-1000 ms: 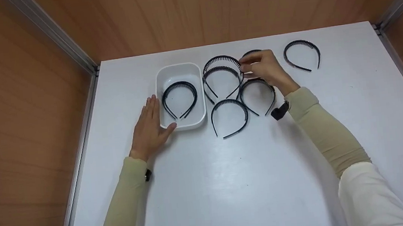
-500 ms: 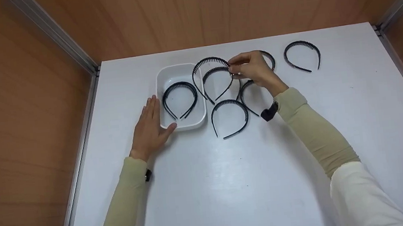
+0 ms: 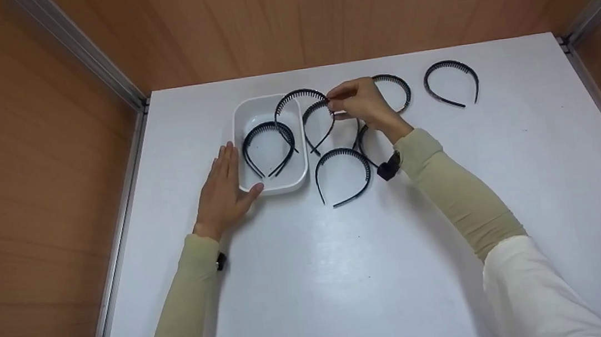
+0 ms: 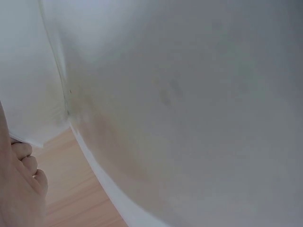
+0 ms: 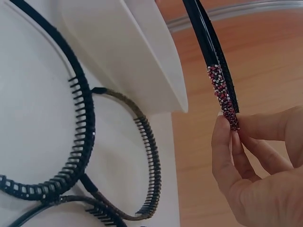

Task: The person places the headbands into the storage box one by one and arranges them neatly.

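My left hand lies with straight fingers along the left wall of a white plastic tray, thumb at its front rim. Black toothed headbands lie overlapped inside the tray. Between thumb and fingertips my right hand pinches a black headband, raised, its left part over the tray's right rim. In the right wrist view, speckled pink and white beads cover part of this headband near the fingers. Beneath and beside the right hand, more headbands lie on the table, some partly hidden by hand and wrist.
One headband lies apart at the back right of the white table. Another headband lies just behind the right hand. Wooden panels with metal edge strips enclose the back and sides.
My right hand has carried the pinched headband leftward, from above the other headbands to partly over the tray. A headband behind the hand has come into view. The left hand stays in place.
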Demonstrator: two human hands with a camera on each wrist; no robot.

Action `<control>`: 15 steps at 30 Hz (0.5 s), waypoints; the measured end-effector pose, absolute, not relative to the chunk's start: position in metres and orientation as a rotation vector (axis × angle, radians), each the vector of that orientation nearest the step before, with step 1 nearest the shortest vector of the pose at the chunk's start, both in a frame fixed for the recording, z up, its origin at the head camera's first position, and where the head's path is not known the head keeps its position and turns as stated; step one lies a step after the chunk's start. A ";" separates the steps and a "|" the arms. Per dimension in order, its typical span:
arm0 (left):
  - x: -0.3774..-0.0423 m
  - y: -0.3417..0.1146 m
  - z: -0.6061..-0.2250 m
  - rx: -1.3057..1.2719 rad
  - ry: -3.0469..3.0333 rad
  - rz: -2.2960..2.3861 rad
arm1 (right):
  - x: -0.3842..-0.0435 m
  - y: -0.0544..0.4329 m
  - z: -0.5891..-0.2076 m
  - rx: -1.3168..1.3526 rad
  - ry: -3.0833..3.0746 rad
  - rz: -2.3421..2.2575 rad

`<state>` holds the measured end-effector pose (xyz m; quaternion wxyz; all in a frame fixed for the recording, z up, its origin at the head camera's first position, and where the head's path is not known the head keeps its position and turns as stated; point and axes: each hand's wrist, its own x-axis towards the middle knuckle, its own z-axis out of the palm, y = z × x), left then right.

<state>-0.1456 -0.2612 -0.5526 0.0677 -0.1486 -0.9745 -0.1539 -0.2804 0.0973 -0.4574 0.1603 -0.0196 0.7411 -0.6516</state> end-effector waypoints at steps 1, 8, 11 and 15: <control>-0.146 -0.261 -0.553 -0.447 -2.935 -0.464 | -0.281 0.095 -0.458 -0.061 2.121 -1.854; -0.145 -0.260 -0.555 -0.450 -2.921 -0.462 | -0.281 0.081 -0.460 -0.072 2.151 -1.800; -0.145 -0.260 -0.554 -0.444 -2.932 -0.457 | -0.282 0.074 -0.461 -0.070 2.160 -1.783; -0.146 -0.260 -0.553 -0.437 -2.954 -0.450 | -0.283 0.066 -0.463 -0.053 2.176 -1.753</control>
